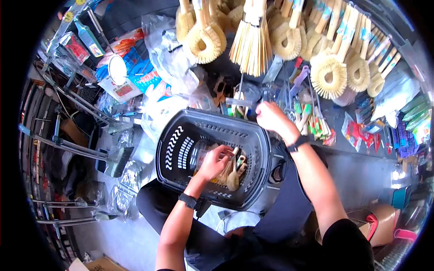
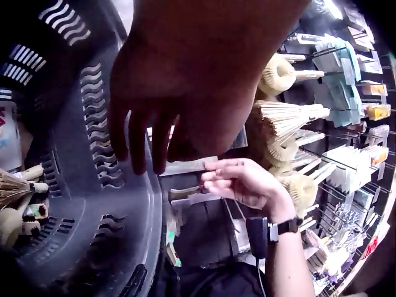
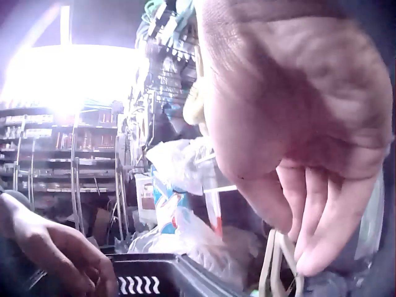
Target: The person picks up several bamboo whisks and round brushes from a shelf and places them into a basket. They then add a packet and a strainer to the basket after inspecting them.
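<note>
In the head view my left hand (image 1: pixel 216 163) hangs inside the black basket (image 1: pixel 212 112), fingers loosely bent, above a small wooden-handled brush (image 1: pixel 233 180) and other small brushes. The left wrist view shows the fingers of this hand (image 2: pixel 148 133) apart, with nothing visible between them. My right hand (image 1: pixel 272 117) is beyond the basket's far right corner, close to the goods on the display. In the right wrist view its bent fingers (image 3: pixel 315 216) are at a cream looped item (image 3: pixel 272 266); whether they pinch it cannot be told.
Round bristle brushes (image 1: pixel 328 77) and a straw whisk (image 1: pixel 251 45) hang above the display. Green-and-cream brushes (image 1: pixel 318 126) lie right of my right hand. Clear plastic bags (image 1: pixel 169 58) hang at the upper left, metal racks (image 1: pixel 86 149) stand left.
</note>
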The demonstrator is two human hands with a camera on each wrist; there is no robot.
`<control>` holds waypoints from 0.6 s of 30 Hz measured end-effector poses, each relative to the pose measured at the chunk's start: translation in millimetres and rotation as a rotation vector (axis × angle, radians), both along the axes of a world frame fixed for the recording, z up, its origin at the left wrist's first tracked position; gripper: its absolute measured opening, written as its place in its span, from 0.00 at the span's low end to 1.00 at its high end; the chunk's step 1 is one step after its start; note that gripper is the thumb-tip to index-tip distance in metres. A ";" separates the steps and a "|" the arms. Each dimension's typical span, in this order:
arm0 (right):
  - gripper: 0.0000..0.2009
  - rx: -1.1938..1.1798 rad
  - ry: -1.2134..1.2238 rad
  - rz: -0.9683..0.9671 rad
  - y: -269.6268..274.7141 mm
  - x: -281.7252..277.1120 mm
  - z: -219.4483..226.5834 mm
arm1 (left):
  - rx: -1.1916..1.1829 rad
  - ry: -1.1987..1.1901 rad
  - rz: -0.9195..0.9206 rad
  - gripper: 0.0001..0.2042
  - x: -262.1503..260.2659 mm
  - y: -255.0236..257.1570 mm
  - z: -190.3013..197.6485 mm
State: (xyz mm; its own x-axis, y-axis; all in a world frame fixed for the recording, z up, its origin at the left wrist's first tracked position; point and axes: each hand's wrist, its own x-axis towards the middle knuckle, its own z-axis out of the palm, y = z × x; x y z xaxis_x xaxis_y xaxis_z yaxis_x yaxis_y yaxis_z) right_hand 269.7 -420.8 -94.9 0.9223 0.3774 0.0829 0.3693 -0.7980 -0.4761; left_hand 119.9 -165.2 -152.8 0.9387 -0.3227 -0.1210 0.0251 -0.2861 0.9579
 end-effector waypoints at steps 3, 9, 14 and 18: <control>0.07 0.173 -0.057 -0.062 -2.1 -36.9 71.6 | -0.063 0.013 0.040 0.13 2.9 4.3 16.7; 0.21 0.447 -0.760 -0.264 36.7 -15.8 162.1 | -0.092 -0.106 0.088 0.13 11.9 6.0 119.4; 0.23 0.473 -0.685 -0.368 58.6 28.0 184.9 | 0.042 -0.427 0.119 0.12 44.5 5.8 184.9; 0.16 0.480 -0.763 -0.384 68.4 25.8 188.7 | 0.097 -0.574 0.187 0.19 70.9 -10.4 215.9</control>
